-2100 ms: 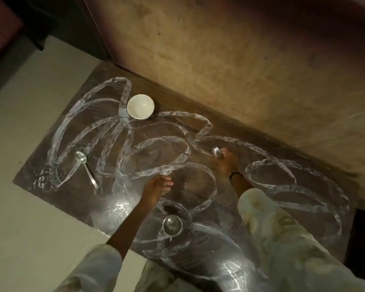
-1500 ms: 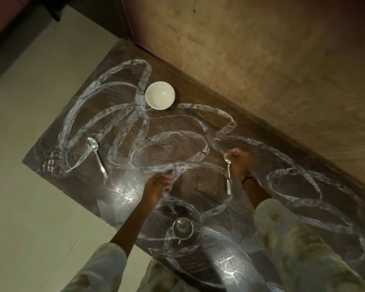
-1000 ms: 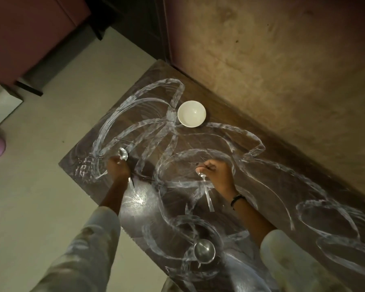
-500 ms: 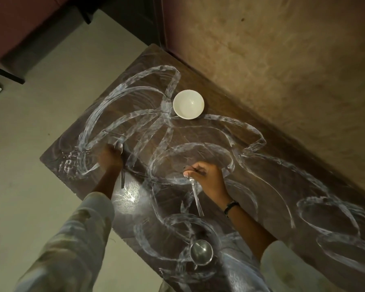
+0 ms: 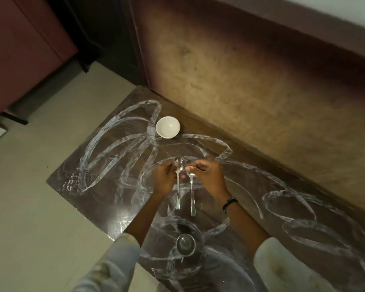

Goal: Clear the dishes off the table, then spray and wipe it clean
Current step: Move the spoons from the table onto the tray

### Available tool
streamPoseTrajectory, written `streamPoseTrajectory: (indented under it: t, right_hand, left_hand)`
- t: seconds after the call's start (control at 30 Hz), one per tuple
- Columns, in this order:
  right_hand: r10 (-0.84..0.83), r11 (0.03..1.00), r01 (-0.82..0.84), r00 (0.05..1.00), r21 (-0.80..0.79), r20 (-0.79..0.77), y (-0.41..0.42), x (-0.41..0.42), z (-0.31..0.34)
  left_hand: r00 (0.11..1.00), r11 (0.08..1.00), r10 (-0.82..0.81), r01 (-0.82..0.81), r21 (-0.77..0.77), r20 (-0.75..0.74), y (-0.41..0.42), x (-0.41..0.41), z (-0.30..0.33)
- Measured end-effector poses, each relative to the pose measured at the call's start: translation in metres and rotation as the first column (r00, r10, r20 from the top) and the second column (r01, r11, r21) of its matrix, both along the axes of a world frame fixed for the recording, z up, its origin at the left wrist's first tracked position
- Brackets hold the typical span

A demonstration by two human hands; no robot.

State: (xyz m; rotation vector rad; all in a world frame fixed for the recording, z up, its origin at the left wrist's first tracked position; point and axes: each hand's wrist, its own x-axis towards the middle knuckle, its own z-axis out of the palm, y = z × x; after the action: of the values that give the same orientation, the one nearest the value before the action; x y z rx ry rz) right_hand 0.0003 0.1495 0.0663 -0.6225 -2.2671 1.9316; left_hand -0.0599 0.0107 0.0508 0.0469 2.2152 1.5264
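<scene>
My two hands meet above the middle of the dark table (image 5: 303, 260), which is smeared with white loops. My left hand (image 5: 163, 180) pinches one metal spoon (image 5: 178, 194) near its bowl, handle hanging toward me. My right hand (image 5: 207, 175) pinches a second spoon (image 5: 192, 197) the same way, right beside the first. A white bowl (image 5: 168, 127) sits at the table's far edge. A small steel cup (image 5: 185, 243) stands near the front edge, below the spoon handles.
A rough brown wall (image 5: 261, 91) runs along the table's far side. Pale floor (image 5: 40, 207) lies to the left, with a reddish cabinet (image 5: 19, 49) at the top left corner.
My left hand lifted the left spoon off the table and carried it right. My right hand brought its spoon in, so both spoons now hang side by side.
</scene>
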Motion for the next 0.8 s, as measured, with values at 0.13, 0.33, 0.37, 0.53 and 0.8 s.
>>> streamPoseTrajectory:
  t: [0.13, 0.33, 0.37, 0.53, 0.8]
  right_hand:
    - [-0.105, 0.994, 0.106, 0.993, 0.013, -0.047, 0.022, 0.037, 0.038]
    - [-0.136, 0.956, 0.167, 0.981, 0.241, -0.14, 0.051, 0.125, 0.095]
    - [-0.146, 0.949, 0.181, 0.978, 0.26, -0.148, 0.055, 0.142, 0.102]
    - [-0.264, 0.915, 0.297, 0.953, 0.272, -0.151, 0.068, 0.221, 0.126]
    - [-0.396, 0.873, 0.414, 0.91, 0.258, -0.121, 0.076, 0.31, 0.143]
  left_hand:
    - [0.993, 0.997, -0.077, 0.076, -0.012, -0.093, 0.028, 0.041, 0.034]
    - [0.963, 0.982, -0.186, 0.187, -0.013, -0.193, 0.067, 0.129, 0.1]
    - [0.959, 0.977, -0.21, 0.21, -0.024, -0.189, 0.072, 0.145, 0.11]
    - [0.944, 0.959, -0.273, 0.282, 0.025, -0.183, 0.097, 0.228, 0.149]
    - [0.954, 0.94, -0.295, 0.299, 0.163, -0.047, 0.125, 0.317, 0.164]
